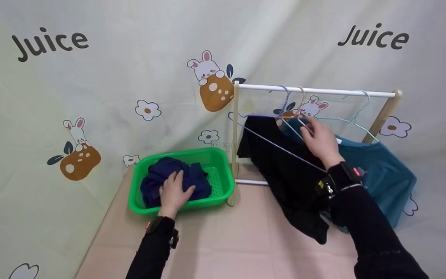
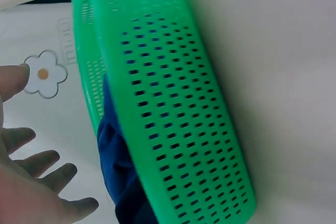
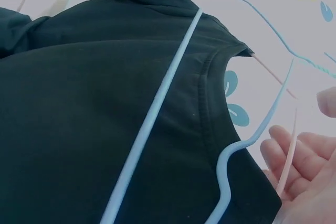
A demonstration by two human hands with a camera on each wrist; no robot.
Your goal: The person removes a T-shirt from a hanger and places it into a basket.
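Observation:
My left hand (image 1: pixel 174 193) reaches over the green basket (image 1: pixel 133 193) with its fingers spread above a crumpled navy garment (image 1: pixel 152 184). In the left wrist view those fingers are apart and hold nothing. At the rack, my right hand (image 1: pixel 322 144) is beside the neckline of a black shirt (image 1: pixel 285 182), which hangs on a pink hanger (image 1: pixel 301 93). The right wrist view shows its fingers loosely bent behind the pink hanger's arm (image 3: pixel 289 161), with the thumb away from it. A blue hanger (image 1: pixel 277 146) hangs in front of the black shirt, its lower bar crossing the cloth.
A small rack with a white top rail (image 1: pixel 331 91) and wooden posts stands right of the basket. On its right, a teal shirt (image 1: pixel 389 170) hangs from a light green hanger (image 1: pixel 362 104). Behind is a printed curtain (image 1: pixel 110 77); a pinkish cloth (image 1: pixel 223 240) covers the table.

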